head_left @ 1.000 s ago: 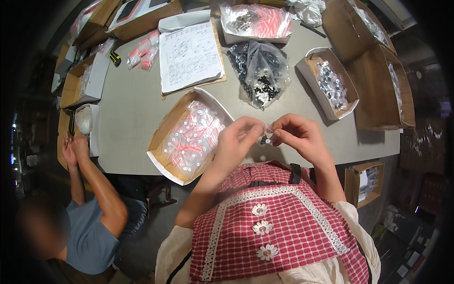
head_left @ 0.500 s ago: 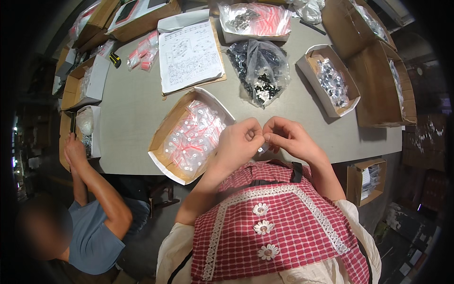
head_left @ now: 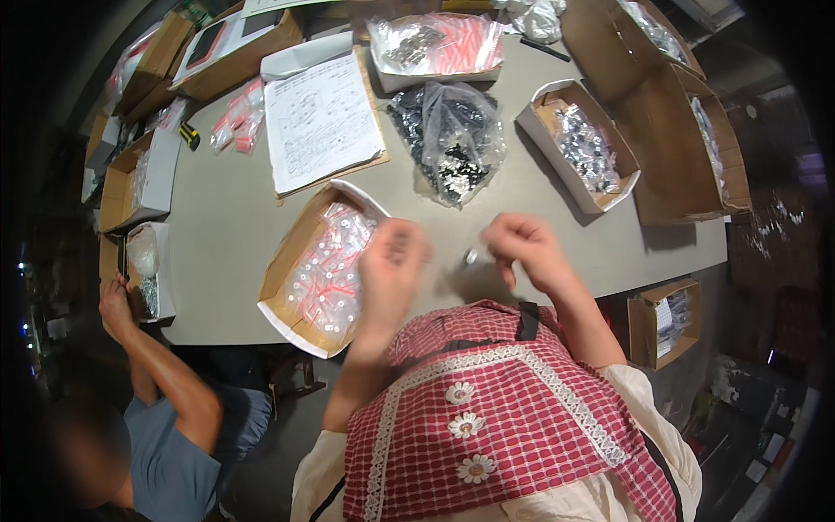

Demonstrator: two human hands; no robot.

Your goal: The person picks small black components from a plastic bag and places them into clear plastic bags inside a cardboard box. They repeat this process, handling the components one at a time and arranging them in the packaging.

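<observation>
1. Between the two hands, just above the table's near edge, sits one small clear packet [head_left: 470, 257], blurred; it lies just left of the right hand [head_left: 526, 250] and well right of the left hand [head_left: 393, 270].
2. One right hand: its fingers are curled inward, the fingertips [head_left: 497, 252] beside the packet. Motion blur hides whether they pinch it or only touch it, so I cannot tell.
3. One left hand: it is blurred, loosely curled, apart from the packet and holding nothing that shows; how far its fingers are apart cannot be told. It hovers at the right rim of one open cardboard box [head_left: 291, 252] filled with many small red-striped zip bags [head_left: 329, 271].
4. Beyond the hands lies one clear plastic bag of black parts [head_left: 448, 139], and right of that one smaller box of bagged dark parts [head_left: 578, 148].
5. Far left of the left hand, another person's hand [head_left: 116, 300] rests at the edge of the grey table [head_left: 226, 217].
6. One printed sheet [head_left: 317, 122] lies beyond the box of zip bags.
</observation>
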